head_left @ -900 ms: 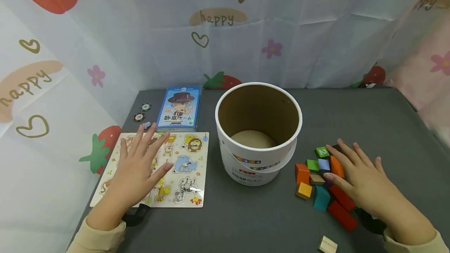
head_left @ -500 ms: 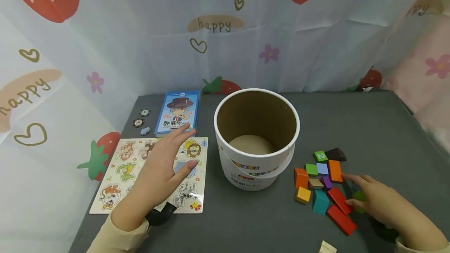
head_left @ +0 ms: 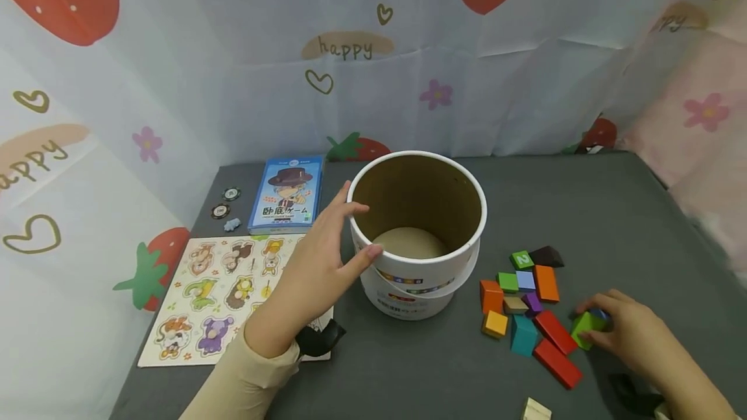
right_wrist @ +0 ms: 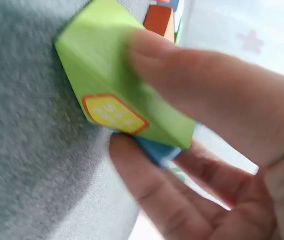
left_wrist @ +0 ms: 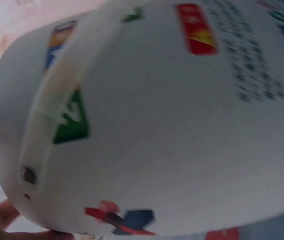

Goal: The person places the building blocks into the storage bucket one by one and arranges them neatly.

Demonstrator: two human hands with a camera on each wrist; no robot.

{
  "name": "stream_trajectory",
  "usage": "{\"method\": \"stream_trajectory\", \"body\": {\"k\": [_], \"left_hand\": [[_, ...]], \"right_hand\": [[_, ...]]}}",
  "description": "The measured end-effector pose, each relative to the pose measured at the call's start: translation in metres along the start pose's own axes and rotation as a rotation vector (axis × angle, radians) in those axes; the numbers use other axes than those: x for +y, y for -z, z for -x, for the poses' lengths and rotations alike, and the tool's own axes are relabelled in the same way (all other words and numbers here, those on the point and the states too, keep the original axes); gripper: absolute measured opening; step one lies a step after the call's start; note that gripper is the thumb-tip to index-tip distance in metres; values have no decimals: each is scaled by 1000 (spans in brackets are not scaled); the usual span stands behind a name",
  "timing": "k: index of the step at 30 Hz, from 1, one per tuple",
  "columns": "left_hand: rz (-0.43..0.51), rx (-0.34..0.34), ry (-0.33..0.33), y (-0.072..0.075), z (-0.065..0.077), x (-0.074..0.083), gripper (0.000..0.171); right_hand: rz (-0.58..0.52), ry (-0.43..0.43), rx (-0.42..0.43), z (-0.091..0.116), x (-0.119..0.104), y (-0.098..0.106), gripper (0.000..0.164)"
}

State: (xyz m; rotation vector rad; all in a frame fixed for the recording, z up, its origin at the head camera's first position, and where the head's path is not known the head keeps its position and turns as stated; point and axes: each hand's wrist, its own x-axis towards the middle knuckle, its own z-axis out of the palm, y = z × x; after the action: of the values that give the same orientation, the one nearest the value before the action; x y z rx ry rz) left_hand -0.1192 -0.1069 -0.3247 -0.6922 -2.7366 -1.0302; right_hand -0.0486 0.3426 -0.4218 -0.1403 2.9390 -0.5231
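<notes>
In the head view my left hand (head_left: 318, 271) reaches to the left side of a white bucket (head_left: 403, 300), fingers spread and fingertips overlapping its rim. The left wrist view is filled by the printed wall of the bucket (left_wrist: 157, 140) and its pale handle, with fingertips at the left edge. My right hand (head_left: 633, 332) pinches a green block (head_left: 582, 330) between thumb and fingers, right of the red blocks (head_left: 557, 363). In the right wrist view this green block (right_wrist: 101, 65) bears a yellow label, and a blue block (right_wrist: 157, 150) shows under it by the fingers.
Several coloured blocks, including a teal one (head_left: 524, 336), lie right of the bucket. A pale wooden block (head_left: 535, 409) lies at the front. An animal puzzle board (head_left: 192, 329), a blue game box (head_left: 286, 196) and small chips (head_left: 220, 211) are at left.
My left hand has moved right from over the puzzle board to the bucket's rim. My right hand has drawn back from above the blocks and taken hold of the green block.
</notes>
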Motion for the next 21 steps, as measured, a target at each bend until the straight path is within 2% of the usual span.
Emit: {"method": "stream_trajectory", "body": {"k": [3,8,13,16,21], "left_hand": [[29,-35,44,1,-3,2,60],[16,-87,69,4,-5,0,70],[31,-96,92,0,-7,2,80],[37,-96,101,-2,-8,3,83],[61,-73,112,-2,-6,-3,80]], "right_hand": [[-17,0,113,3,-5,1,34],[-46,17,349,4,-17,9,37],[-42,171,569,-5,-40,27,45],[-63,266,635,-14,-66,44,49],[-196,429,646,-39,-125,71,49]]}}
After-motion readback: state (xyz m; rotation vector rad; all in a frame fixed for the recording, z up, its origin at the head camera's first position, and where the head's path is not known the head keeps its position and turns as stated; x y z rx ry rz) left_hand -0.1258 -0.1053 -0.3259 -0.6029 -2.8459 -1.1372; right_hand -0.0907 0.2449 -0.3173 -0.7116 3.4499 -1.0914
